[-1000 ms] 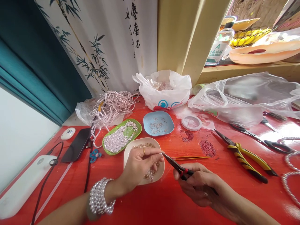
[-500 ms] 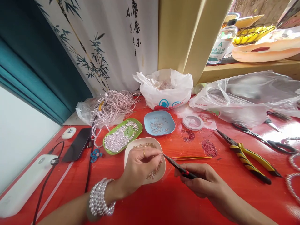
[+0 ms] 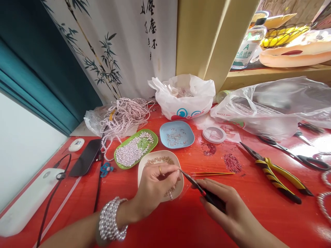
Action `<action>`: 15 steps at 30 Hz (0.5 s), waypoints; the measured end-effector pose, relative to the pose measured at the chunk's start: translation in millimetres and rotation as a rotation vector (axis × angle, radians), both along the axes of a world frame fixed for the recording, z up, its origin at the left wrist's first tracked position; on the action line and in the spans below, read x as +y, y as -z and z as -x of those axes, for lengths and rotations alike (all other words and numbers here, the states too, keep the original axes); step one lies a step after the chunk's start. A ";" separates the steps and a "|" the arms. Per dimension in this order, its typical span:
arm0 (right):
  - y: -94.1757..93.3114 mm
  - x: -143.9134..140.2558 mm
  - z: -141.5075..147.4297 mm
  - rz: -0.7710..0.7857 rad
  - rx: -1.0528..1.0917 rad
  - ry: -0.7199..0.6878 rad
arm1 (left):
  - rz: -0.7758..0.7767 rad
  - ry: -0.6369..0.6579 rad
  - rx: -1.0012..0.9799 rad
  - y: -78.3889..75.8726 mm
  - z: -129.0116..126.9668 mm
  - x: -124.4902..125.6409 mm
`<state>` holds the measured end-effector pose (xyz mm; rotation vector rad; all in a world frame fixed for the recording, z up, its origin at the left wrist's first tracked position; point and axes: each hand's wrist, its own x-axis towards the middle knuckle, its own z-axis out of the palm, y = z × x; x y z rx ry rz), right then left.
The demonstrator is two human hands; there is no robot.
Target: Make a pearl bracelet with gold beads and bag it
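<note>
My left hand (image 3: 157,184), a ring on one finger and a coiled pearl bracelet (image 3: 112,218) at the wrist, pinches something too small to make out above the cream tray (image 3: 141,163). Gold-coloured beads lie in that tray. A few pale beads dangle beneath the fingers. In my right hand (image 3: 219,199) is a pair of small dark-handled pliers (image 3: 195,183), whose tip meets the left fingertips. A green tray (image 3: 155,144) of pearl beads and a blue tray (image 3: 190,144) of small metal pins stand just behind.
Yellow tweezers (image 3: 212,173) lie beyond my right hand. Larger yellow-black pliers (image 3: 274,175) and scissors (image 3: 292,153) rest at the right. Pearl strands (image 3: 126,113) are heaped at the back left, near a phone (image 3: 86,158). Plastic bags (image 3: 184,100) line the back.
My right hand has shifted its hold on the pliers, its fingers now further round the handles. My left hand keeps its pinch. The whole view has shifted slightly.
</note>
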<state>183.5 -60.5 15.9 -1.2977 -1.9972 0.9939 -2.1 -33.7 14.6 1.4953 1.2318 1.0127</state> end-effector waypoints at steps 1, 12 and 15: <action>1.2 -0.3 0.6 -0.035 -0.017 -0.008 | 0.025 0.001 -0.014 0.5 -0.4 -0.6; 4.0 2.6 -11.0 -0.229 -0.044 0.002 | -0.045 0.114 -0.007 -11.7 3.3 2.3; 3.6 1.8 -13.9 -0.214 -0.070 0.028 | -0.016 0.136 -0.063 -14.8 6.6 3.6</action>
